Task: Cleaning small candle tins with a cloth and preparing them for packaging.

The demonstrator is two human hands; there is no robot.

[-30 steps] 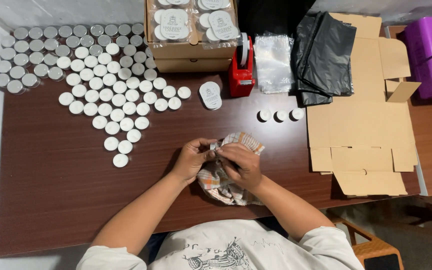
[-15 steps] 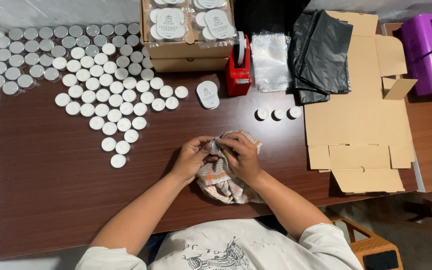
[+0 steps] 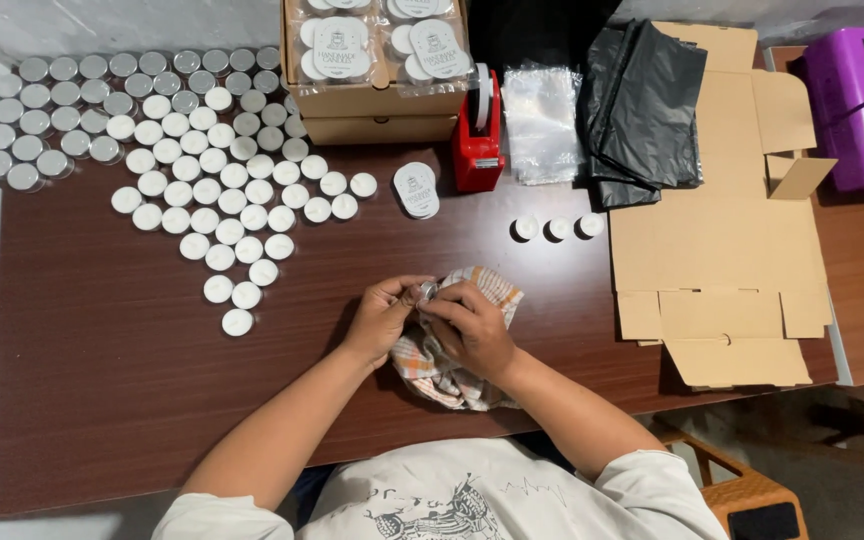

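Both hands meet in a close grip at the middle of the dark brown wooden tabletop (image 3: 102, 380). The left hand (image 3: 382, 318) pinches a small round silver-cased tealight (image 3: 425, 292) between thumb and fingertips. The right hand (image 3: 472, 330) is clenched around a crumpled orange-and-white checked cloth (image 3: 442, 375), pressing a fold of it against the tealight's metal side. Tealight and cloth sit just above the tabletop, in front of the person's chest.

Compared with half a second earlier, the right hand has slid slightly lower and nearer the body, and more of the tealight's rim shows at the left fingertips (a small turning or rubbing motion, it seems). I judge the wiping of this one tealight to be ongoing, not finished.

From left to right: a large spread of white and silver tealights (image 3: 192, 170), stacked brown cardboard boxes (image 3: 382, 110), a red tape dispenser (image 3: 479, 135), three separate white tealights (image 3: 557, 228), a black plastic bag (image 3: 642, 110), and flattened brown cardboard (image 3: 722, 260). None of these has moved.
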